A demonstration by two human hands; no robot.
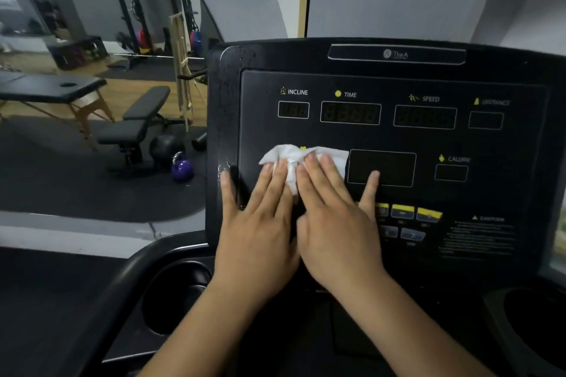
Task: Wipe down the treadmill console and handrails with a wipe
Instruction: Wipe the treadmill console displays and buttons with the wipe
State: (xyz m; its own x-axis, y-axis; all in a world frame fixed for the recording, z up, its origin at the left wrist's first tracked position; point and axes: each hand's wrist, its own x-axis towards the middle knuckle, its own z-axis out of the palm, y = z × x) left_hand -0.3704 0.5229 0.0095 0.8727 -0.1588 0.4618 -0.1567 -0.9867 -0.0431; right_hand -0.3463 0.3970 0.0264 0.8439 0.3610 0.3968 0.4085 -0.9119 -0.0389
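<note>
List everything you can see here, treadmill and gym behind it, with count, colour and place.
wipe: one, white, console's left half, under both hands
console: one, black, centre right
yellow buttons: three, yellow, lower console
cup holders: two, black, either side below console
weight bench: one, black, floor at left
kettlebell: one, purple, beside bench
massage table: one, black top, far left
left hand: one, flat on wipe
right hand: one, flat on wipe

The light is dim and soft. The console (395, 138) looks dark, its small words blurry. Lines bend near the edges.
</note>
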